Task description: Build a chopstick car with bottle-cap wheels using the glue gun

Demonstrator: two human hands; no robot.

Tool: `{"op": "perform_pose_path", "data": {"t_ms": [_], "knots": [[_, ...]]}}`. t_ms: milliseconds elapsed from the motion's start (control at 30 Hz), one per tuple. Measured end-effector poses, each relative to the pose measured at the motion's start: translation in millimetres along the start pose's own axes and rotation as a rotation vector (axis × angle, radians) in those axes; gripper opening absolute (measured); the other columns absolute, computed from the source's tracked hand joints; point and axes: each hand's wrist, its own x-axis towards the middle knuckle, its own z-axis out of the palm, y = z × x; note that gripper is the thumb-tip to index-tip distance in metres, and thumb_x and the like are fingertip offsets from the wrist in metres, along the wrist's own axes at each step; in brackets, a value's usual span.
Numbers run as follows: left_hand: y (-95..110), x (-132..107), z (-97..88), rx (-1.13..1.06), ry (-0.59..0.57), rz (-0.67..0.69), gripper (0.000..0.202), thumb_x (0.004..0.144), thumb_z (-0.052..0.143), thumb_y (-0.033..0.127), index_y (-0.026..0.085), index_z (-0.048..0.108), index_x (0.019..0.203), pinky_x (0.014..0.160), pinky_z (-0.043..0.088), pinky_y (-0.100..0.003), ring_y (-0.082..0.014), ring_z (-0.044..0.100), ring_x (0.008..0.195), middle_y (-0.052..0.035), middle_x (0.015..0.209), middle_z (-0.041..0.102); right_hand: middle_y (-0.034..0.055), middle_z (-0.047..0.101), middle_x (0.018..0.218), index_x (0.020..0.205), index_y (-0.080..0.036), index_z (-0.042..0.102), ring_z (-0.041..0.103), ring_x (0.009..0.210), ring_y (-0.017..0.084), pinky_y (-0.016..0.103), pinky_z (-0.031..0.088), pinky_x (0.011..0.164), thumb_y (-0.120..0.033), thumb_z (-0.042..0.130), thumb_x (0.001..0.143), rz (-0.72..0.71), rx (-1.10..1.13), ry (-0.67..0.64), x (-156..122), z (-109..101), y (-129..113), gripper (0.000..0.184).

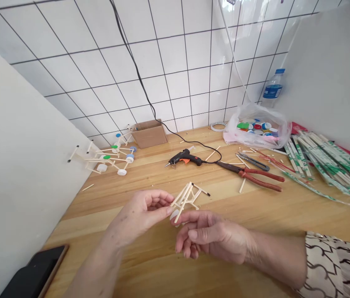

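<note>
A small frame of glued wooden sticks (188, 195) is held above the wooden table (150, 265). My left hand (143, 213) pinches its near end between thumb and fingertips. My right hand (210, 236) grips the same end from the other side, and a white bottle cap (173, 215) shows between the fingers of both hands. The far sticks, with dark tips, point away from me.
A black glue gun (184, 157) with its cable, red-handled pliers (252, 176) and scissors (254, 162) lie behind. Finished stick-and-cap models (112, 157), a cardboard box (149, 133), a bag of caps (257, 126), chopstick packs (324, 159), a water bottle (272, 89), a phone (33, 275).
</note>
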Motion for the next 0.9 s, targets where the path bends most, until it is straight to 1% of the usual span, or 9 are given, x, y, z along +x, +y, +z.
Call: {"op": "perform_pose_path", "data": {"t_ms": [267, 600, 900], "knots": [[0.3, 0.8, 0.4, -0.024, -0.001, 0.0, 0.015, 0.071, 0.062, 0.025, 0.016, 0.065, 0.082, 0.068, 0.049, -0.023, -0.014, 0.063, 0.072, -0.0012, 0.077, 0.07, 0.0068, 0.066, 0.081, 0.102, -0.013, 0.056, 0.06, 0.066, 0.009, 0.021, 0.036, 0.06, -0.022, 0.067, 0.073, -0.008, 0.005, 0.0, -1.2, 0.0, 0.6, 0.032], [-2.6, 1.2, -0.4, -0.018, 0.0, 0.007, 0.017, 0.072, 0.062, 0.028, 0.016, 0.066, 0.084, 0.07, 0.048, -0.025, -0.0161, 0.063, 0.075, -0.0032, 0.081, 0.07, 0.0064, 0.066, 0.081, 0.101, -0.014, 0.057, 0.06, 0.065, 0.009, 0.021, 0.036, 0.06, -0.022, 0.068, 0.072, -0.002, 0.009, 0.014, -1.6, -1.2, 1.1, 0.032], [-1.7, 1.0, 0.0, 0.0, 0.001, 0.0, 0.017, 0.072, 0.062, 0.028, 0.016, 0.065, 0.083, 0.07, 0.048, -0.025, -0.0157, 0.062, 0.075, -0.0029, 0.08, 0.069, 0.0051, 0.066, 0.08, 0.101, -0.014, 0.056, 0.06, 0.064, 0.008, 0.021, 0.037, 0.06, -0.024, 0.068, 0.072, -0.001, -0.007, 0.007, -0.8, -1.1, 1.1, 0.033]]}}
